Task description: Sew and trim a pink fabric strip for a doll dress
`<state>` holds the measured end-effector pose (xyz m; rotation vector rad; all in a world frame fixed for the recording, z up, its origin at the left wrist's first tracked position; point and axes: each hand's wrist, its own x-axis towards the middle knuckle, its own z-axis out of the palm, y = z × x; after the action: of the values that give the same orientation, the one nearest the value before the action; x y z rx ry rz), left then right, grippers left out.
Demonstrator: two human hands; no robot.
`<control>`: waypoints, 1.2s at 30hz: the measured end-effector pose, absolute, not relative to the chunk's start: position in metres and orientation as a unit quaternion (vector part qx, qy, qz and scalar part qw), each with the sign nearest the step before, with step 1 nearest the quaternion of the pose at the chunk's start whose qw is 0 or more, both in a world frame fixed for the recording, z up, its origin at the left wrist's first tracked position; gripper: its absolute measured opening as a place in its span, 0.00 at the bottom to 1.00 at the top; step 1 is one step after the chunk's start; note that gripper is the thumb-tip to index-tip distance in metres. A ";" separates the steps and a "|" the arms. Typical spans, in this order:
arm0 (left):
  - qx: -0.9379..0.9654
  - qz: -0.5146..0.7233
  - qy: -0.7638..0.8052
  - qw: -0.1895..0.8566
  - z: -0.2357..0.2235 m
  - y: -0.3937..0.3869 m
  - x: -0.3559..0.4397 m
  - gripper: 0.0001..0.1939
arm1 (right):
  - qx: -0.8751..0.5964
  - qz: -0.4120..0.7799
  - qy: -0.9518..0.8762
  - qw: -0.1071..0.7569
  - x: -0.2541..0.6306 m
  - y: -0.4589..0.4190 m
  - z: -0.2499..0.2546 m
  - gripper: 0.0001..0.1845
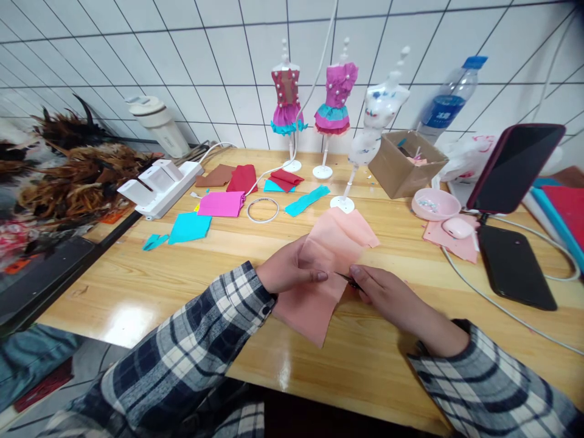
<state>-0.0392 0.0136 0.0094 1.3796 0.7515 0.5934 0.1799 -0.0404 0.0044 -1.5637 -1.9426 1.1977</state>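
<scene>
My left hand (292,267) is closed on a salmon-pink sheet of thin cloth or crepe paper (308,316), thumb on top and fingers behind it. The sheet hangs just over the table, with its upper part folded over toward the back. In my right hand (378,289) is a pair of small dark scissors (350,281); the pointed blades reach the sheet's right edge, and the handles are hidden by my fingers. Right behind the sheet stands a bare white mini dress form (381,115) with a blue and red pattern.
Two dressed mini forms (286,100) (336,103) stand by the tiled wall. Coloured pieces (221,204) and a metal ring (263,210) lie on the table. At right are a cardboard box (401,167), pink bowl (435,205), phone (517,267) and cable; a power strip (168,188) is at left.
</scene>
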 end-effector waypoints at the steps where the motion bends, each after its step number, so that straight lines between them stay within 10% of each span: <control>1: 0.617 0.261 0.339 0.661 0.009 0.014 -0.040 0.28 | -0.557 0.425 -0.689 0.187 0.180 -0.041 0.004 0.28; 36: 0.629 0.264 0.355 0.639 0.009 0.013 -0.038 0.31 | -0.567 0.402 -0.702 0.155 0.177 -0.041 0.007 0.24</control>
<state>-0.0378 0.0131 0.0093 1.4352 0.8089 0.6020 0.1771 -0.0413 0.0068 -1.6253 -2.0109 1.1504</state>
